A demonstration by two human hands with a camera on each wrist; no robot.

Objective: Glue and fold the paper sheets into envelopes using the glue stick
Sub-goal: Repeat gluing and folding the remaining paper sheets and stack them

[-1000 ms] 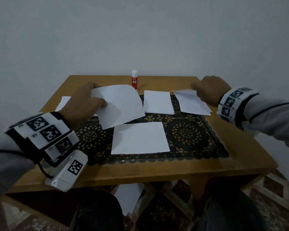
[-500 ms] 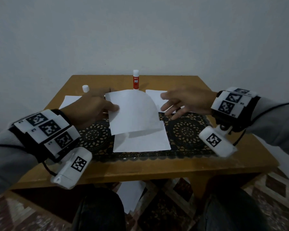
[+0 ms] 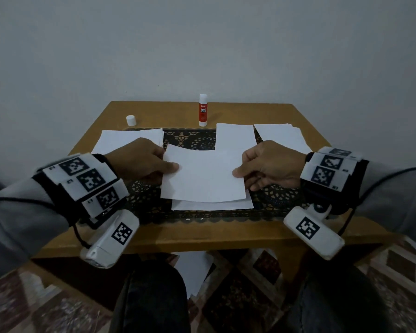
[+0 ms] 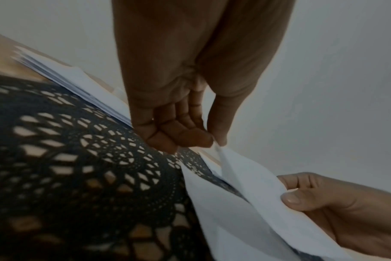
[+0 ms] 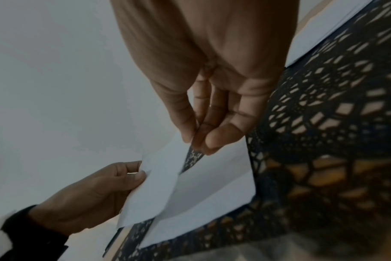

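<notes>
Sheet [image 3: 203, 174] held above mat [image 3: 144, 207], over a second sheet [image 3: 211, 205] | left hand [image 3: 142, 162] pinched on left edge, thumb on top | right hand [image 3: 271, 169] pinched on right edge | glue stick [image 3: 203, 110] upright at table [image 3: 202, 231] back edge, cap [image 3: 131, 120] set apart to its left.

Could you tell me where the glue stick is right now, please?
In the head view, the glue stick stands upright at the table's far edge, centre, right of the loose white cap.
</notes>
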